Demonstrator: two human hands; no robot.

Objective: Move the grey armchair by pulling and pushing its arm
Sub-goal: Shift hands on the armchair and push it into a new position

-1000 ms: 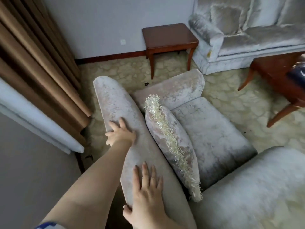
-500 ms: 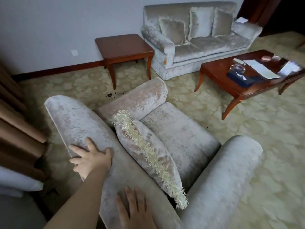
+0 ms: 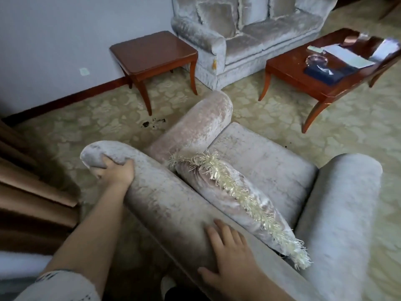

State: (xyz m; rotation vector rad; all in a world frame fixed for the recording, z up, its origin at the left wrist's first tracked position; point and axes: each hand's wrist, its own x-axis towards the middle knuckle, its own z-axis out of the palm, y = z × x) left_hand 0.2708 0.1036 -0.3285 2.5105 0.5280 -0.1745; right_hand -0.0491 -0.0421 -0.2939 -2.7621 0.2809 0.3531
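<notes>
Here the left hand [image 3: 118, 172] grips the armchair [image 3: 165, 196] rail's end.

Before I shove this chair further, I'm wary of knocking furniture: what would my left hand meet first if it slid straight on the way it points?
Probably just carpet beyond the armchair; your left hand points toward the wall, though depth is unclear.

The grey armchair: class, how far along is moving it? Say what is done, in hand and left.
Done: both hands are on the grey armchair. In hand: the left hand grips the end of the padded roll; the right hand lies flat on it nearer the person. Left: the shifting itself; no target spot is visible.
</notes>
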